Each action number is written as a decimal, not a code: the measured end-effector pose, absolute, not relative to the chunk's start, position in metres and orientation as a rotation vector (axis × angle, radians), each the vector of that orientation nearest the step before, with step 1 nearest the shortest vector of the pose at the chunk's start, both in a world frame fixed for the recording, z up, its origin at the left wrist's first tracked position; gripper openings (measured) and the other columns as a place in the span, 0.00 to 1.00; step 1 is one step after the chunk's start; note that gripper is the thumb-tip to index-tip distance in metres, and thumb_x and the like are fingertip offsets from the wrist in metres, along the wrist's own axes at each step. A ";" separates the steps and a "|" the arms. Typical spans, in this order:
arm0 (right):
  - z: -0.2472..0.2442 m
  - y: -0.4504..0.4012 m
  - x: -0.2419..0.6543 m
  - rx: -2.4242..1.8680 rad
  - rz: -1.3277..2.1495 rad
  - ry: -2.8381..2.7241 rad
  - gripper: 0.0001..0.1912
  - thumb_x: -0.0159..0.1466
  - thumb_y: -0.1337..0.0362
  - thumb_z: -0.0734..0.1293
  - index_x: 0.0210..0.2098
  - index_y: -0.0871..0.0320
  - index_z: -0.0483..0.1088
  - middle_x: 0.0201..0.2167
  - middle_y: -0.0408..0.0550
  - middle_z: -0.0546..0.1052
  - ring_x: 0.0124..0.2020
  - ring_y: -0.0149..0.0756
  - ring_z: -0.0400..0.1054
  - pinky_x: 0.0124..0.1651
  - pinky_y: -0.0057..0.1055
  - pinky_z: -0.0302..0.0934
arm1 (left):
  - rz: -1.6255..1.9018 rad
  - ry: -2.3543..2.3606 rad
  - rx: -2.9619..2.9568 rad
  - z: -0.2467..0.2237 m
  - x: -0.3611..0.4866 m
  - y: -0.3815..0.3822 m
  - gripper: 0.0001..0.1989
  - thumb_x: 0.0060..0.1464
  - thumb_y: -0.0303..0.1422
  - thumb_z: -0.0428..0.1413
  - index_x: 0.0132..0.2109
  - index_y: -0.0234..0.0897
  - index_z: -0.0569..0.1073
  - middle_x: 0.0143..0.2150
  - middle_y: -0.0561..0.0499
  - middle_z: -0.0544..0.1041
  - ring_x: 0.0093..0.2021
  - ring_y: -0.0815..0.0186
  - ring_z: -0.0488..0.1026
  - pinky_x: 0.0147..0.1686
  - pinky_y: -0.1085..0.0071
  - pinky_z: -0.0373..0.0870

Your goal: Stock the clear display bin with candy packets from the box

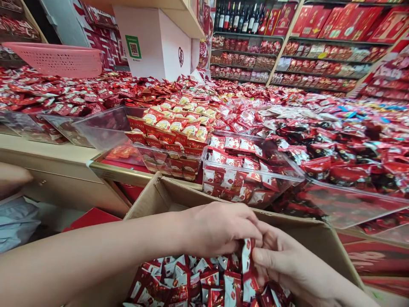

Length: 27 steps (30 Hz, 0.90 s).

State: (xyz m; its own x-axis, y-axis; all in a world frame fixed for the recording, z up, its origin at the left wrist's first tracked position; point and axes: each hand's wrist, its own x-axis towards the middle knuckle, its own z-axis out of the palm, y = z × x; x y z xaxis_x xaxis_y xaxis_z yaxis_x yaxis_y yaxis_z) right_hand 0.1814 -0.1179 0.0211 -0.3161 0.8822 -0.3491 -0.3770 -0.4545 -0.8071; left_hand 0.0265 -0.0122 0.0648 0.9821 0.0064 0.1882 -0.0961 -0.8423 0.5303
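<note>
My left hand [220, 226] reaches across a cardboard box [174, 194], its fingers curled down and touching my right hand. My right hand [281, 253] comes in from the right, thumb against fingers. Between them stands a small red-and-white wrapped candy packet [247, 256], with both hands closed at it; part of what they grip is hidden. Below my hands, loose packets of the same kind [207, 283] fill the box. Just beyond the box, a clear plastic bin [252, 170] holds similar red-and-white packets in neat rows.
To the left of that bin, another clear bin holds red-and-yellow durian packets [172, 132]. Heaps of wrapped sweets [345, 157] spread right and behind. A pink basket [60, 59] rests back left. Shelves with bottles [239, 19] stand behind. Another person's arm [12, 181] shows at left.
</note>
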 end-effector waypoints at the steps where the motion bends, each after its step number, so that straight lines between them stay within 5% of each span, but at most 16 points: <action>1: 0.021 -0.118 0.182 -1.052 1.813 -0.796 0.16 0.53 0.67 0.69 0.41 0.57 0.64 0.26 0.40 0.67 0.23 0.22 0.61 0.27 0.22 0.57 | 0.332 -0.032 2.520 0.064 0.026 -0.014 0.20 0.47 0.18 0.46 0.48 0.30 0.68 0.50 0.41 0.66 0.50 0.65 0.64 0.47 0.74 0.62; 4: 0.020 -0.115 0.185 -1.126 1.634 -0.823 0.08 0.56 0.67 0.67 0.36 0.57 0.65 0.24 0.38 0.68 0.20 0.19 0.59 0.24 0.19 0.54 | 0.560 0.178 2.340 0.060 0.023 -0.020 0.24 0.46 0.17 0.44 0.52 0.28 0.63 0.54 0.39 0.61 0.56 0.63 0.57 0.54 0.68 0.55; 10: 0.013 -0.117 0.188 -1.177 1.486 -0.918 0.08 0.56 0.66 0.66 0.35 0.56 0.64 0.26 0.39 0.69 0.24 0.23 0.60 0.27 0.22 0.54 | 0.447 0.455 1.587 0.054 0.024 -0.029 0.21 0.54 0.27 0.47 0.55 0.37 0.55 0.50 0.42 0.67 0.42 0.65 0.69 0.41 0.66 0.66; 15: 0.012 -0.123 0.188 -1.242 1.468 -0.980 0.08 0.55 0.63 0.67 0.32 0.58 0.63 0.24 0.40 0.68 0.26 0.26 0.59 0.30 0.25 0.55 | 0.341 0.389 1.392 0.051 0.028 -0.029 0.23 0.51 0.25 0.49 0.55 0.34 0.53 0.49 0.40 0.68 0.44 0.65 0.69 0.44 0.66 0.64; 22: 0.016 -0.125 0.177 -1.451 1.179 -1.156 0.15 0.56 0.56 0.65 0.38 0.57 0.61 0.28 0.43 0.68 0.26 0.29 0.61 0.27 0.26 0.57 | 0.313 0.573 1.990 0.035 0.025 -0.034 0.29 0.49 0.28 0.50 0.59 0.38 0.51 0.36 0.48 0.74 0.36 0.63 0.72 0.34 0.70 0.69; 27: 0.011 -0.120 0.170 -1.436 1.264 -0.983 0.17 0.55 0.50 0.62 0.31 0.59 0.62 0.18 0.40 0.66 0.16 0.27 0.60 0.21 0.26 0.55 | 0.312 0.413 2.553 0.029 0.022 -0.040 0.33 0.50 0.28 0.48 0.61 0.39 0.43 0.46 0.46 0.71 0.43 0.61 0.70 0.40 0.69 0.68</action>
State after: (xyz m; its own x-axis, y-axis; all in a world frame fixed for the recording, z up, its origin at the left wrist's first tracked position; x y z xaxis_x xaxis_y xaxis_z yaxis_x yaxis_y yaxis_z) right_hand 0.1704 -0.1200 0.0112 0.1419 0.9639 -0.2251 -0.0196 -0.2246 -0.9742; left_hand 0.0218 -0.0396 0.0291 0.9265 0.3502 0.1374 0.2276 -0.8127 0.5364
